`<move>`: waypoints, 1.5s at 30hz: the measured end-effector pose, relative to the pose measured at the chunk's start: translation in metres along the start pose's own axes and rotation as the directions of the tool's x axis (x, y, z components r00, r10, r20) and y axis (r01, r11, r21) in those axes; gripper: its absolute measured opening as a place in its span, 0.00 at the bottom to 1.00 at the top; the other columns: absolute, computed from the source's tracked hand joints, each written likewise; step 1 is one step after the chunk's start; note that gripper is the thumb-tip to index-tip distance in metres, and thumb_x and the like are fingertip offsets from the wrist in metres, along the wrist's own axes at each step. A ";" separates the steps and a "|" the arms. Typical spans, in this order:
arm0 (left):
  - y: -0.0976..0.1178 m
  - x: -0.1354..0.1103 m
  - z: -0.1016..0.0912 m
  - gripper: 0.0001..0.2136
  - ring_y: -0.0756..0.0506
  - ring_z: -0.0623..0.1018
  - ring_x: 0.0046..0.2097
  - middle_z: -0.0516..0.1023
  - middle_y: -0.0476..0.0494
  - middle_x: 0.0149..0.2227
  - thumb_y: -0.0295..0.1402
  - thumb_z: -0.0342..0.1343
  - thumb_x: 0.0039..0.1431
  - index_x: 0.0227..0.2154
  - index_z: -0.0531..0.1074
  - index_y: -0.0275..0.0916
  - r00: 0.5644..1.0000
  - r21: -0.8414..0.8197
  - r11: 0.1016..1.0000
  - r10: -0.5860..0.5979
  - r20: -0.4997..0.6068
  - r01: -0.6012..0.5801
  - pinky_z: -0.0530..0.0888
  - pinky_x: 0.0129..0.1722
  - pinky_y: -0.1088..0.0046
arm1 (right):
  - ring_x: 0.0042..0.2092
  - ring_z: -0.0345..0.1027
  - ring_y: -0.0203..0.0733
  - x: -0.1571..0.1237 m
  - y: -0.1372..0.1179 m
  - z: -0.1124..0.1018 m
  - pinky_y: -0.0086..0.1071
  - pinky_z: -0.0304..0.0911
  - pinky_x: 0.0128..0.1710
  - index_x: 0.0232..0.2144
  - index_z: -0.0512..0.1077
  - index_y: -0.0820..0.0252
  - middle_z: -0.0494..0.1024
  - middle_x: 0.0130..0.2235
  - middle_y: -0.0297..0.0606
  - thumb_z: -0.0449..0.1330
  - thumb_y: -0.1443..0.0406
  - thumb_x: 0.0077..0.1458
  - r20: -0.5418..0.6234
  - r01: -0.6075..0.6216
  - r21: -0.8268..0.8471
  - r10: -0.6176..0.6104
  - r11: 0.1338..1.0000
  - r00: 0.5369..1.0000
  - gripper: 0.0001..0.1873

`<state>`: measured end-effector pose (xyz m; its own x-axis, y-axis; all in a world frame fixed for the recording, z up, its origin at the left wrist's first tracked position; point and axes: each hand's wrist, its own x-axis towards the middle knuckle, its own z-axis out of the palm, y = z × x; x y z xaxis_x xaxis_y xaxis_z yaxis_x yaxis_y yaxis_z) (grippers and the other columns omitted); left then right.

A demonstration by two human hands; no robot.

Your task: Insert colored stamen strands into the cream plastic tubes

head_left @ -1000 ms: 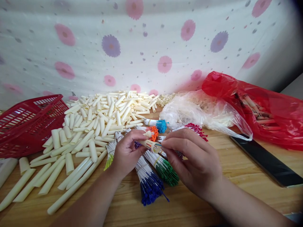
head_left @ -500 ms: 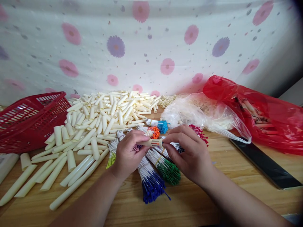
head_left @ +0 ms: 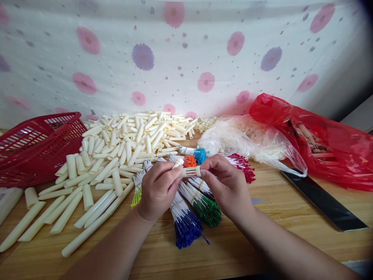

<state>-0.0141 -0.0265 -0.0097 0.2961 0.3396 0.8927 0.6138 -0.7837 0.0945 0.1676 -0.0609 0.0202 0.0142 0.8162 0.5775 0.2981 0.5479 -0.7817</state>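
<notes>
A short cream slotted pen barrel [head_left: 190, 172] is held level between both hands, its long slots facing me. My left hand [head_left: 161, 186] is closed around the barrel's left part. A small white piece [head_left: 178, 160] shows at its fingertips; its kind is unclear. My right hand [head_left: 225, 182] pinches the barrel's right end, where a cream ring sits. Below the hands lie bundled pen refills: blue [head_left: 188, 229], green [head_left: 206, 210], and yellow [head_left: 136, 194]. Behind them are orange refills [head_left: 190, 160], light blue refills [head_left: 201, 155] and red refills [head_left: 241, 167].
Cream tubes [head_left: 128, 144] are heaped at the back and left, beside a red basket [head_left: 40, 151]. A clear plastic bag [head_left: 233, 136] of small pieces and a red bag [head_left: 320, 144] lie right. A dark flat object [head_left: 323, 202] rests on the wooden table [head_left: 233, 252].
The barrel has turned so that its slots show more openly. My right hand has shifted slightly left and its fingers sit closer on the barrel's end.
</notes>
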 end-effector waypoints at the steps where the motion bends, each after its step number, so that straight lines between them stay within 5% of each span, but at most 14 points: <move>1: 0.000 -0.001 0.000 0.13 0.48 0.76 0.37 0.75 0.46 0.36 0.24 0.59 0.52 0.40 0.72 0.44 1.000 0.023 1.000 0.006 -0.001 -0.006 0.74 0.37 0.73 | 0.32 0.62 0.36 -0.001 0.001 0.001 0.30 0.60 0.32 0.26 0.69 0.59 0.69 0.28 0.33 0.56 0.67 0.55 -0.001 -0.032 0.033 0.032 0.999 0.999 0.06; 9: 0.001 -0.001 0.000 0.12 0.47 0.76 0.36 0.75 0.45 0.35 0.25 0.58 0.53 0.40 0.71 0.44 0.999 0.097 0.995 0.027 -0.017 -0.026 0.73 0.36 0.73 | 0.30 0.61 0.36 -0.001 0.005 0.007 0.30 0.58 0.30 0.26 0.69 0.59 0.68 0.27 0.33 0.59 0.63 0.53 0.038 -0.222 0.200 0.219 0.954 0.975 0.07; 17: -0.002 -0.004 0.001 0.13 0.47 0.75 0.36 0.75 0.45 0.35 0.24 0.57 0.53 0.40 0.71 0.44 1.000 0.110 0.994 0.012 -0.018 -0.010 0.73 0.36 0.72 | 0.34 0.64 0.38 0.001 0.009 0.005 0.34 0.62 0.37 0.28 0.74 0.58 0.71 0.31 0.35 0.60 0.61 0.53 0.108 -0.260 0.367 0.237 0.893 0.966 0.07; 25: -0.005 -0.002 -0.001 0.15 0.47 0.75 0.39 0.74 0.45 0.37 0.21 0.59 0.51 0.41 0.71 0.42 0.998 0.061 0.998 -0.022 -0.063 0.026 0.74 0.39 0.72 | 0.38 0.70 0.38 -0.001 0.002 0.004 0.36 0.65 0.44 0.33 0.78 0.54 0.79 0.37 0.35 0.66 0.62 0.47 0.304 -0.481 0.663 0.382 0.573 0.873 0.08; 28: -0.004 0.001 0.000 0.13 0.47 0.75 0.40 0.74 0.45 0.37 0.22 0.59 0.51 0.39 0.71 0.41 0.990 -0.043 0.993 -0.114 -0.081 0.111 0.73 0.40 0.72 | 0.37 0.70 0.38 0.001 0.000 0.002 0.38 0.66 0.43 0.38 0.78 0.52 0.78 0.38 0.36 0.66 0.59 0.47 0.361 -0.496 0.648 0.339 0.579 0.868 0.14; 31: -0.006 0.000 0.005 0.10 0.47 0.75 0.39 0.74 0.46 0.36 0.26 0.61 0.51 0.36 0.71 0.39 0.954 -0.215 0.936 -0.295 -0.056 0.277 0.72 0.40 0.72 | 0.39 0.69 0.38 0.004 0.000 -0.006 0.38 0.65 0.43 0.42 0.76 0.51 0.76 0.40 0.36 0.63 0.61 0.52 0.213 -0.273 0.514 0.187 0.813 0.959 0.13; 34: -0.005 -0.001 0.011 0.09 0.48 0.75 0.39 0.74 0.45 0.36 0.32 0.60 0.54 0.37 0.69 0.38 0.854 -0.393 0.772 -0.516 0.070 0.499 0.71 0.39 0.73 | 0.41 0.67 0.38 -0.004 -0.004 -0.014 0.35 0.62 0.43 0.38 0.76 0.55 0.74 0.37 0.37 0.59 0.67 0.55 0.133 0.022 0.082 -0.033 0.996 0.991 0.08; 38: 0.005 0.003 0.011 0.11 0.50 0.75 0.31 0.75 0.48 0.32 0.37 0.58 0.55 0.38 0.66 0.39 0.725 -0.567 0.484 -0.598 0.342 0.666 0.71 0.32 0.75 | 0.36 0.65 0.39 -0.043 -0.015 -0.018 0.34 0.62 0.37 0.32 0.74 0.60 0.73 0.32 0.39 0.55 0.70 0.57 0.449 0.123 -0.325 0.039 0.938 0.893 0.07; 41: 0.016 0.006 0.008 0.11 0.51 0.75 0.28 0.74 0.51 0.28 0.37 0.58 0.55 0.37 0.66 0.39 0.671 -0.583 0.358 -0.540 0.508 0.730 0.70 0.28 0.76 | 0.37 0.66 0.41 -0.071 -0.022 -0.015 0.35 0.62 0.38 0.34 0.74 0.60 0.74 0.34 0.40 0.55 0.69 0.58 0.471 0.110 -0.501 0.164 0.858 0.867 0.07; 45: 0.023 0.008 0.007 0.10 0.52 0.73 0.26 0.73 0.51 0.30 0.36 0.58 0.54 0.36 0.66 0.38 0.638 -0.586 0.290 -0.520 0.567 0.757 0.71 0.27 0.77 | 0.39 0.67 0.42 -0.078 -0.031 -0.006 0.34 0.62 0.39 0.37 0.74 0.59 0.75 0.36 0.40 0.54 0.66 0.60 0.448 0.130 -0.623 0.215 0.772 0.867 0.08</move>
<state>0.0074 -0.0379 -0.0036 0.2851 0.9195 0.2707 -0.0263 -0.2749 0.9611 0.1631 -0.1427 0.0006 -0.3515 0.9083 0.2269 0.8262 0.4149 -0.3811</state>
